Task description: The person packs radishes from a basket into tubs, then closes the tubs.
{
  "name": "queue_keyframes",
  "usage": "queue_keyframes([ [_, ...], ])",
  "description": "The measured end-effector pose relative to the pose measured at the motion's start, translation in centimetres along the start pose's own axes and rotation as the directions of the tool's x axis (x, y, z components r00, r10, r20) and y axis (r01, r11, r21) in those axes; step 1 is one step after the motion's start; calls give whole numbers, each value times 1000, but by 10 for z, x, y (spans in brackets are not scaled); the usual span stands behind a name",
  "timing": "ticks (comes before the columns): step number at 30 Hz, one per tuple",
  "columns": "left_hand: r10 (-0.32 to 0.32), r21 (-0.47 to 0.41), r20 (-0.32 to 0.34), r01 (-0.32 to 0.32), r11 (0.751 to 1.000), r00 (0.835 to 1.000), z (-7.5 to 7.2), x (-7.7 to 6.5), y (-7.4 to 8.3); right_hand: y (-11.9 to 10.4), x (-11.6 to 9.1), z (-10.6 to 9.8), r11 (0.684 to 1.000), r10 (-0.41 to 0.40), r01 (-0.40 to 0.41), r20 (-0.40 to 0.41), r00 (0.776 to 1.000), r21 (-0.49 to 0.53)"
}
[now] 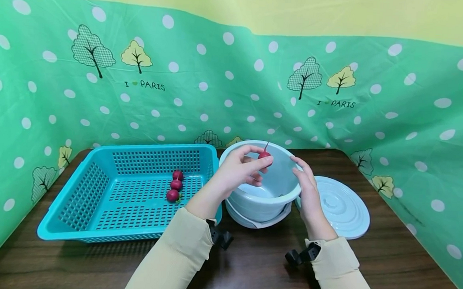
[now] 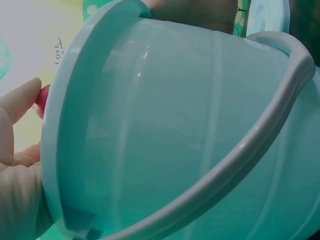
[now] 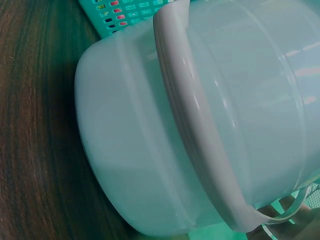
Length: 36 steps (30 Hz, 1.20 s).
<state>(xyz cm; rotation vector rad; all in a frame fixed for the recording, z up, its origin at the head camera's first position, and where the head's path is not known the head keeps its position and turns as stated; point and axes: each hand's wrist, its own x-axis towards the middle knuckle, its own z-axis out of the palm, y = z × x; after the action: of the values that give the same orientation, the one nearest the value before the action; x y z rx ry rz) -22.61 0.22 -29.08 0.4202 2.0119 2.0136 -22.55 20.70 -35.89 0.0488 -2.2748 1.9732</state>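
Between its thumb and fingers my left hand [image 1: 240, 167] pinches a red radish [image 1: 265, 156], its thin root pointing up. It holds the radish over the mouth of a pale blue bucket [image 1: 257, 208]. In the left wrist view part of the radish [image 2: 46, 97] shows past the bucket rim [image 2: 52, 150]. My right hand [image 1: 310, 193] holds the bucket's right rim, with fingertips over the edge. A grey handle [image 3: 185, 105] hangs down across the bucket's side. To the left, three radishes [image 1: 176, 185] lie in a row in a turquoise basket [image 1: 105, 190].
A round pale blue lid [image 1: 340, 208] lies right of the bucket, partly behind my right hand. Everything stands on a dark wooden table [image 1: 255, 269]. A green dotted cloth [image 1: 218, 99] hangs behind and along both sides. The basket's right end stands close beside the bucket.
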Motion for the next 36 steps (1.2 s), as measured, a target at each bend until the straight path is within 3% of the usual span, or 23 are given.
queue_keyframes([
  [6, -26, 40, -12, 27, 999, 1000, 2, 0, 1, -1, -1, 0, 1000, 5, -5, 4, 1000, 1],
  [22, -25, 103, -57, 31, 994, 998, 6, -2, 0, -1, -1, 0, 1000, -10, 10, 5, 1000, 0],
  [36, -15, 26, -63, 17, 1000, 998, 5, -1, -1, -1, -1, -1, 1000, -13, 13, 4, 1000, 11],
])
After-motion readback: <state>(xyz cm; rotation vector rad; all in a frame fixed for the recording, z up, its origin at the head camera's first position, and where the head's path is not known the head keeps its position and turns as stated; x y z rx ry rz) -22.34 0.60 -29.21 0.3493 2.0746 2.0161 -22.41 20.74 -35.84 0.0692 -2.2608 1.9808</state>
